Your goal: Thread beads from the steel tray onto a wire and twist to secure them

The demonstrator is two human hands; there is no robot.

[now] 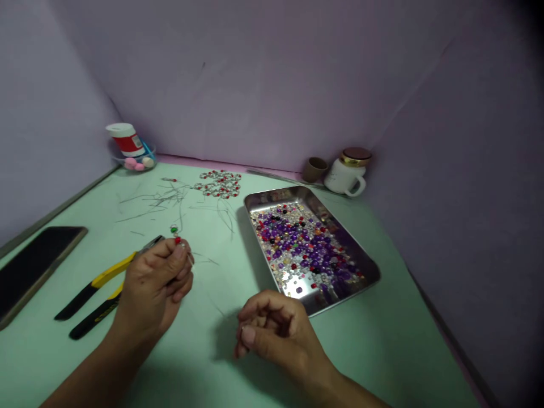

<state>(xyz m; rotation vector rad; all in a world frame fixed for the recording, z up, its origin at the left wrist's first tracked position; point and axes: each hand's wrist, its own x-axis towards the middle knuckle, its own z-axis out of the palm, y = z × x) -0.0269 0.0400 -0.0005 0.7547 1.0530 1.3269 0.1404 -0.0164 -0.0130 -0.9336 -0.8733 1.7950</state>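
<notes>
My left hand (155,280) is closed in a pinch on a short wire piece with a green and a red bead (175,233) at its tip, held just above the green table. My right hand (272,328) hovers near the table's front with its fingers curled and pinched together; what they hold, if anything, is too small to see. A steel tray (369,272) full of purple, clear and red beads lies just right of my hands. Yellow-handled pliers (97,294) lie under and left of my left hand.
A finished beaded piece (219,183) and loose wire strands (165,198) lie further back. A dark phone (34,263) rests at the left edge. A white mug (346,173), a brown cup (314,169) and a bowl with a red-white jar (131,150) stand against the back wall.
</notes>
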